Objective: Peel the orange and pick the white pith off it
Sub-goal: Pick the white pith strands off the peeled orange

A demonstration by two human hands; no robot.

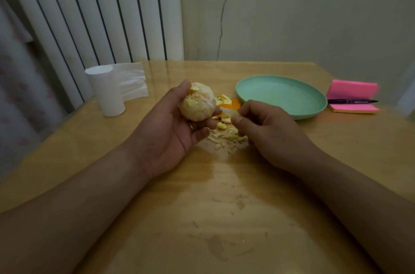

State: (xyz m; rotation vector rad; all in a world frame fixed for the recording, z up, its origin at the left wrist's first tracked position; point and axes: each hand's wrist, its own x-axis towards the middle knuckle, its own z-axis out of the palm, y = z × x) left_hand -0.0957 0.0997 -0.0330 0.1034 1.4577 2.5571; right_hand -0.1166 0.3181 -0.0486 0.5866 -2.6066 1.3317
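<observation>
My left hand [166, 130] holds the peeled orange [197, 101] above the table, fingers curled round it from below and behind. The fruit is pale, still coated in white pith. Just to its right, my right hand [267, 130] pinches a strip of pith or peel [229, 111] between thumb and fingertips. Orange peel pieces [231, 102] lie on the table behind the hands. A heap of pale pith scraps [226, 136] sits beneath them.
A light green plate [280, 96] stands to the right of the hands. Further right lies a pink sticky-note pad [352, 96] with a black pen [352, 101] across it. A tissue roll [107, 91] stands at the back left. The wooden table [202, 206] carries small crumbs near me.
</observation>
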